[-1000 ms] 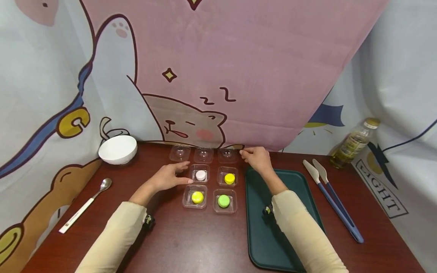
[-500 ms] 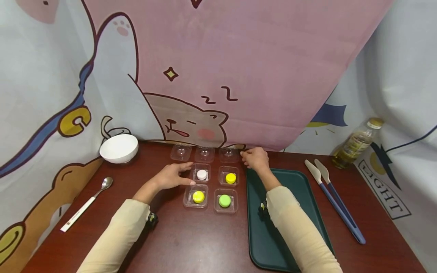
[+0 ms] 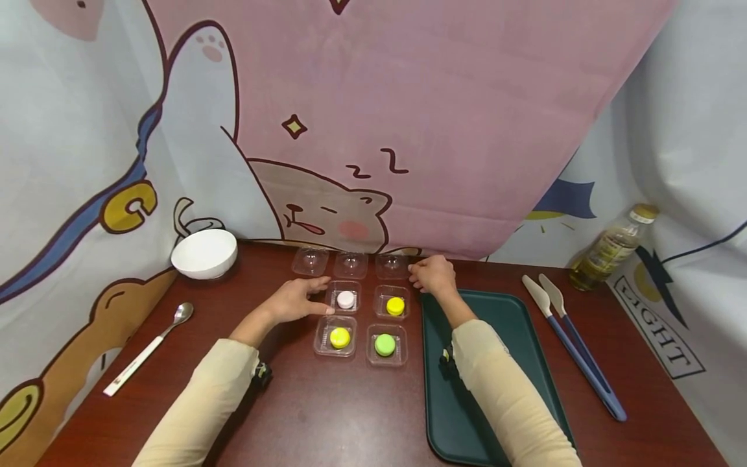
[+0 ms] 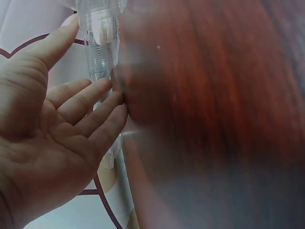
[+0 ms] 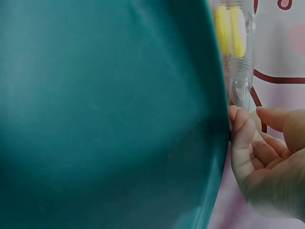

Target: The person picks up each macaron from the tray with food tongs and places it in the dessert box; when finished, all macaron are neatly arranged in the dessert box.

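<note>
My left hand (image 3: 294, 301) reaches to the left side of a clear plastic box (image 3: 355, 285) holding a white macaron (image 3: 345, 299). Its thumb lies at the near corner and its fingers at the far corner, spread apart and fairly straight. My right hand (image 3: 433, 275) is beside the right edge of a clear domed lid (image 3: 392, 264) at the back. In the right wrist view its fingers (image 5: 244, 131) bend loosely, and a gap separates them from the thumb. Yellow macarons (image 3: 395, 306) (image 3: 340, 337) and a green macaron (image 3: 385, 345) sit in the other clear boxes.
Two more clear lids (image 3: 310, 261) (image 3: 351, 264) stand along the back edge. A dark green tray (image 3: 496, 389) lies under my right forearm. Blue-handled tongs (image 3: 583, 360) and an oil bottle (image 3: 609, 250) are on the right, a white bowl (image 3: 204, 255) and spoon (image 3: 148, 350) on the left.
My right hand has shifted slightly left toward the back lid, its fingertips a little lower. The left hand stays beside the white macaron's box. The head view has turned slightly.
</note>
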A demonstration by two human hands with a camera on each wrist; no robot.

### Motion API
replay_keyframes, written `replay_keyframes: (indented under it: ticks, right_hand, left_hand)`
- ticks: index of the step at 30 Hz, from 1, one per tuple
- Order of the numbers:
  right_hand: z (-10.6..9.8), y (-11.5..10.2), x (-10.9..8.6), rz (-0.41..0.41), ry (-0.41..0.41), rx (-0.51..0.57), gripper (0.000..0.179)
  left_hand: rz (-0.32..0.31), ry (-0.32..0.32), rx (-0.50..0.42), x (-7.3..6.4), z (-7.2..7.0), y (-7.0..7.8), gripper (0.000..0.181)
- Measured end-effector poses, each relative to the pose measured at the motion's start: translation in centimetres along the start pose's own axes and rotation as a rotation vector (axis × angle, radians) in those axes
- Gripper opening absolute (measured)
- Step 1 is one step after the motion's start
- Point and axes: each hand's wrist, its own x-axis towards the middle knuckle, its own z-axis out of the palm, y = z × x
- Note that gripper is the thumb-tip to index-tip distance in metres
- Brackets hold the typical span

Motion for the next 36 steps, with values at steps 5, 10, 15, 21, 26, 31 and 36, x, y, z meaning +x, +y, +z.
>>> replay_keyframes:
  ticks: [5, 10, 15, 21, 26, 31, 36]
  right_hand:
    - [0.4, 0.2, 0.2, 0.011, -0.02, 0.025, 0.025]
    - [0.7, 0.1, 0.3, 0.033, -0.03, 0.045, 0.023]
    - [0.8, 0.0, 0.3, 0.042, -0.038, 0.058, 0.021]
    - [0.7, -0.1, 0.1, 0.003, -0.018, 0.105, 0.021]
    - [0.4, 0.2, -0.2, 0.022, -0.007, 0.222, 0.021]
    - [0.0, 0.4, -0.5, 0.03, -0.018, 0.287, 0.023]
    - [-0.6, 0.4, -1.0, 0.012, -0.005, 0.304, 0.023]
  left_hand:
    - [-0.001, 0.003, 0.003, 0.1, 0.0, -0.1, 0.081]
    - [0.007, 0.011, 0.007, 0.1, 0.1, -0.2, 0.077]
    - [0.003, 0.013, 0.008, 0.2, 0.2, -0.2, 0.076]
    - [-0.005, 0.01, 0.018, 0.3, 0.2, -0.2, 0.076]
    - [0.004, 0.006, 0.023, 0.2, 0.3, -0.2, 0.076]
    - [0.011, 0.003, 0.028, 0.0, 0.4, -0.2, 0.075]
    - [0.003, 0.007, 0.019, 0.0, 0.2, -0.2, 0.075]
